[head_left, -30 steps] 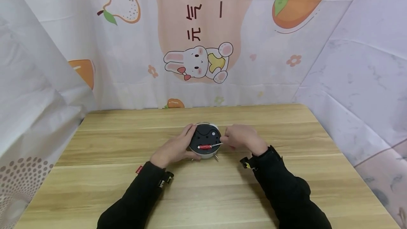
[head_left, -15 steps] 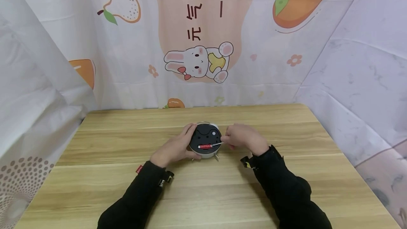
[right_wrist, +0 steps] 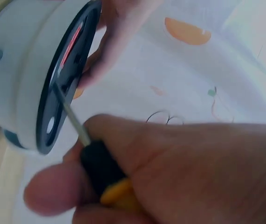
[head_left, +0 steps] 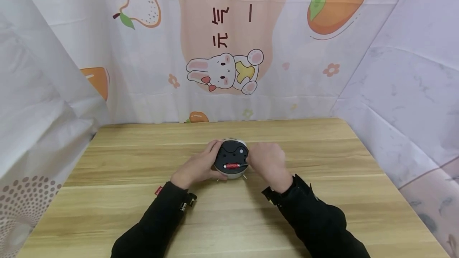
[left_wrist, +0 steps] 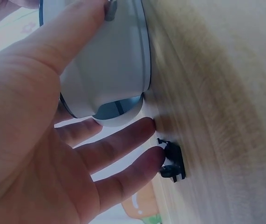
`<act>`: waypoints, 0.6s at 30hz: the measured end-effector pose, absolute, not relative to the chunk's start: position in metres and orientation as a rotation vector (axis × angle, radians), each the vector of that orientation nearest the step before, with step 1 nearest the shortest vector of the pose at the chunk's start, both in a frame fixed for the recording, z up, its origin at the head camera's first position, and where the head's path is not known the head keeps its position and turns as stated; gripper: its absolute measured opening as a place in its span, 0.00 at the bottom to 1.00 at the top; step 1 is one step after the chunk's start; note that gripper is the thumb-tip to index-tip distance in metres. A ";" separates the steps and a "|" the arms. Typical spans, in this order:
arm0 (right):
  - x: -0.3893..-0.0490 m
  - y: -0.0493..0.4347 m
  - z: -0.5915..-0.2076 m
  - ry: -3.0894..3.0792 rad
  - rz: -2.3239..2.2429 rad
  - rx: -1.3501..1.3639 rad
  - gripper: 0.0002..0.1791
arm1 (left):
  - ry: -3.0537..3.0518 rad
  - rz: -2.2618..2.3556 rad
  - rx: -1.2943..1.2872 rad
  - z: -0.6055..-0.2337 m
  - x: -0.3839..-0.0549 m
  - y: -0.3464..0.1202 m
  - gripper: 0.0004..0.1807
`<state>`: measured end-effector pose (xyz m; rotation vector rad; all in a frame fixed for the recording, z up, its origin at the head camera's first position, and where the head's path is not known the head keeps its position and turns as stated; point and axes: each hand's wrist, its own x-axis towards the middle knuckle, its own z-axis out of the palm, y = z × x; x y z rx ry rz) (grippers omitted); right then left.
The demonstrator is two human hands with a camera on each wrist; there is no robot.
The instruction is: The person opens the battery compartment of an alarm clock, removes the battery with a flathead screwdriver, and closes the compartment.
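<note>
A round alarm clock (head_left: 229, 155) with a white case lies on its face, its black back upward. In its uncovered battery slot sits a red battery (head_left: 231, 166). My left hand (head_left: 198, 167) holds the clock from the left side; in the left wrist view the thumb lies along the case and several fingers spread near the tabletop. My right hand (head_left: 267, 163) grips a screwdriver (right_wrist: 105, 170) with a black and yellow handle. Its metal shaft slants down to the clock's back, the tip close to the battery's end. In the head view the right hand hides the screwdriver's handle.
On the wooden table (head_left: 150, 138), a small black plastic piece (left_wrist: 172, 161) lies by the left fingertips. Short metal feet stick out from the clock's near side. A printed white curtain (head_left: 143, 71) hangs along the table's back edge, with more cloth at both sides.
My right hand has turned and shifted left, nearer the clock, and now covers more of the screwdriver's shaft. The left hand, clock and battery stay in place.
</note>
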<state>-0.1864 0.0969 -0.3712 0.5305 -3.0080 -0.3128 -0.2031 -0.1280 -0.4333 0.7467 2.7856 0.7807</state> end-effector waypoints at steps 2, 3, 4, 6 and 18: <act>-0.196 0.104 -0.374 -3.107 -0.204 0.583 0.33 | 2.784 0.783 0.753 -0.433 -0.203 -0.128 0.64; -0.202 0.108 -0.376 -3.158 -0.134 0.619 0.32 | 2.782 0.786 0.751 -0.433 -0.203 -0.127 0.64; -0.208 0.113 -0.379 -3.205 -0.053 0.659 0.30 | 2.783 0.783 0.751 -0.433 -0.203 -0.127 0.64; -0.218 0.123 -0.384 -3.270 0.113 0.755 0.28 | 2.786 0.775 0.746 -0.433 -0.203 -0.127 0.64; -0.242 0.141 -0.401 -3.357 0.510 0.946 0.27 | 2.794 0.741 0.740 -0.434 -0.203 -0.126 0.65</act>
